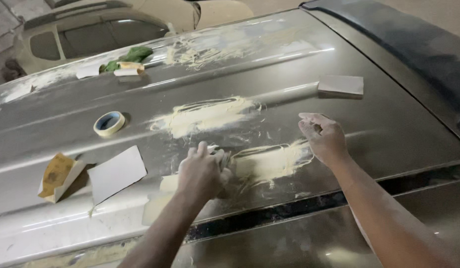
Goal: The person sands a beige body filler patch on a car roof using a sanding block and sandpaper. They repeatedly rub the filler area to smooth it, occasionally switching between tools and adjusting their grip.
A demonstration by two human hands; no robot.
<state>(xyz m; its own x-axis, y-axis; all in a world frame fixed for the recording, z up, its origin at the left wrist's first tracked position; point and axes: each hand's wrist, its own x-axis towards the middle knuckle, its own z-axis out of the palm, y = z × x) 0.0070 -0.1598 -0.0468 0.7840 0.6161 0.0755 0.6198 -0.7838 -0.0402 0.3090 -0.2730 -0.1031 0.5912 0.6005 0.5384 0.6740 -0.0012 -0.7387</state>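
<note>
I look down on a grey car roof panel (369,124) smeared with pale yellow body filler. My left hand (202,171) presses a small piece of sandpaper (212,149) onto the panel beside a filler patch (269,161). Another filler patch (205,115) lies just beyond it. My right hand (325,136) hovers above the right end of the near patch, fingers loosely curled, holding nothing.
A roll of masking tape (109,123) lies at the left. Near it are a loose sandpaper sheet (115,172) and a folded yellow one (58,176). A sanding block (341,85) rests at the right. A green cloth (133,55) and a parked car (91,34) are beyond.
</note>
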